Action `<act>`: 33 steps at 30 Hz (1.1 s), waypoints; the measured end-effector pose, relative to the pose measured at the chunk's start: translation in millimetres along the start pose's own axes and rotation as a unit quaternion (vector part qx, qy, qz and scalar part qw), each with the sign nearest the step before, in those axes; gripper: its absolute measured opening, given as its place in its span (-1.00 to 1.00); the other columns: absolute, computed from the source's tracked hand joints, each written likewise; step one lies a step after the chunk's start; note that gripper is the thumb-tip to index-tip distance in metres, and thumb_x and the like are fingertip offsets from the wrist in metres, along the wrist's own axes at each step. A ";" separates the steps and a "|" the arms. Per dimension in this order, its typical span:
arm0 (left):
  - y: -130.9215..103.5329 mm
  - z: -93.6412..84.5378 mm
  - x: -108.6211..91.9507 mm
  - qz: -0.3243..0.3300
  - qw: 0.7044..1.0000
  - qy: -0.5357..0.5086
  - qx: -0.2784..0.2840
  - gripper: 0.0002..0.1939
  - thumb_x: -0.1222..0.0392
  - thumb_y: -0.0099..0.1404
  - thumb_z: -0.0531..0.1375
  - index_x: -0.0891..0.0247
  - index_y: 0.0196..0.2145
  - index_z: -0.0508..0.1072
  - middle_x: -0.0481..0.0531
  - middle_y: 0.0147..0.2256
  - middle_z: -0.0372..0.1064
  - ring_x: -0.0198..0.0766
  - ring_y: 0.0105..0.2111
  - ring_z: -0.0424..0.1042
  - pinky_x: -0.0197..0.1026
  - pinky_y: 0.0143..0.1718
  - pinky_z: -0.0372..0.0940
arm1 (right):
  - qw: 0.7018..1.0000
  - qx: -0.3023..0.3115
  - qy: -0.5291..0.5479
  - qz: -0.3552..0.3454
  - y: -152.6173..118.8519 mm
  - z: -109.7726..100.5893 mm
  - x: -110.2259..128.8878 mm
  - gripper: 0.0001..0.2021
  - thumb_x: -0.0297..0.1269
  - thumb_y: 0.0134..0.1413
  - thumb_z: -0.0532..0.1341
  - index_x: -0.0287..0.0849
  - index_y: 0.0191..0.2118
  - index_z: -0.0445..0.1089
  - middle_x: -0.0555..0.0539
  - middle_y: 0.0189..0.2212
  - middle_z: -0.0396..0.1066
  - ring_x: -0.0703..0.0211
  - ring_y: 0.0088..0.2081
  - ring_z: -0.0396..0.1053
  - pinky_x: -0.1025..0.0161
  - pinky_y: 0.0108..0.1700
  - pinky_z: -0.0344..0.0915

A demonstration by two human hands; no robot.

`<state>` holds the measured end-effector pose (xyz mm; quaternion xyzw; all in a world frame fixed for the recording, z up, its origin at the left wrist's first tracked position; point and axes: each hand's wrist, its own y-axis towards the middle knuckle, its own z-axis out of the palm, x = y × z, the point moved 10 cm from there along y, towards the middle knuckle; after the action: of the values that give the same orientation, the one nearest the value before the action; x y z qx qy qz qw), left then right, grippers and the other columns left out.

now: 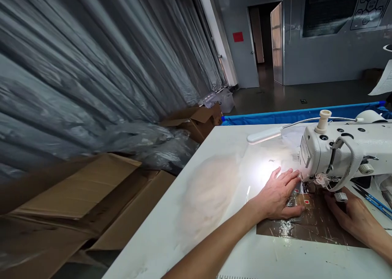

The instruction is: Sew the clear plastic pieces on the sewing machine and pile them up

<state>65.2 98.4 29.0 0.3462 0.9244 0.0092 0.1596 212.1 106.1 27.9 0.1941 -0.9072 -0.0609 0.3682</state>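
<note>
A white sewing machine stands on the right of the white table, its needle area lit by a bright lamp. Under the needle lies a shiny brown plastic-like sheet with small red marks. My left hand rests flat on the sheet and the tabletop, left of the needle, its fingers spread. On the sheet's right side lies my right hand, fingers stretched toward the needle area. Some of its fingertips are hidden behind the machine's parts and a knob.
Blue-handled snips lie right of my right hand. A slim white lamp reaches over the table's far side. An open cardboard box stands left of the table, with plastic wrapping and another box behind.
</note>
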 end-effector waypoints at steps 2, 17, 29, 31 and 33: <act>-0.7 0.7 -0.5 0.000 1.000 0.008 0.000 -0.36 -0.14 0.24 0.20 0.23 0.17 0.22 0.22 0.23 0.18 0.11 0.25 0.14 0.27 0.27 0.00 | 1.000 -0.005 -0.003 -0.006 0.1 -0.2 -0.9 -0.74 -0.10 0.16 0.02 -0.10 -0.39 0.33 -0.08 -0.52 0.45 0.08 -0.54 0.34 0.20 -0.51 0.25; -2.7 -14.3 24.8 -0.233 0.954 0.183 -0.049 -0.49 -0.21 0.40 -0.03 0.30 -0.36 0.40 0.15 -0.37 0.31 -0.07 -0.31 0.36 -0.08 -0.31 0.28 | 0.997 0.009 -0.030 -0.067 -1.3 9.0 4.1 -0.71 -0.14 0.19 -0.01 -0.11 -0.34 0.39 -0.18 -0.32 0.46 -0.01 -0.35 0.47 0.11 -0.36 0.41; 36.7 16.8 50.5 0.053 0.681 0.721 0.116 -0.73 0.05 0.40 0.12 0.33 -0.25 0.47 0.10 -0.38 0.39 -0.26 -0.47 0.37 -0.18 -0.43 0.31 | 0.994 0.020 -0.068 -0.088 -3.5 14.7 2.8 -0.64 -0.17 0.23 -0.08 -0.17 -0.31 0.42 -0.24 -0.25 0.47 -0.01 -0.27 0.49 0.09 -0.29 0.45; 46.1 18.1 73.3 0.119 0.485 0.856 0.135 -0.68 0.05 0.39 0.16 0.32 -0.02 0.38 0.10 -0.11 0.39 -0.22 -0.20 0.44 -0.08 -0.18 0.41 | 0.994 0.018 -0.071 -0.082 -2.5 13.0 4.1 -0.64 -0.17 0.22 -0.08 -0.18 -0.30 0.42 -0.25 -0.26 0.47 -0.02 -0.27 0.49 0.08 -0.29 0.45; 58.3 17.7 100.3 0.183 0.229 0.946 0.142 -0.64 0.07 0.39 0.17 0.29 0.06 0.34 0.14 0.02 0.33 -0.13 -0.07 0.42 0.02 -0.06 0.40 | 0.994 0.016 -0.075 -0.075 -1.4 12.0 5.1 -0.64 -0.16 0.22 -0.07 -0.18 -0.28 0.43 -0.25 -0.25 0.47 -0.05 -0.25 0.49 0.05 -0.26 0.46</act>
<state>36.5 205.6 -9.2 0.2621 0.3006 0.2276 -0.8883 200.9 102.4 22.2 0.2622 -0.9159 -0.0884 0.2909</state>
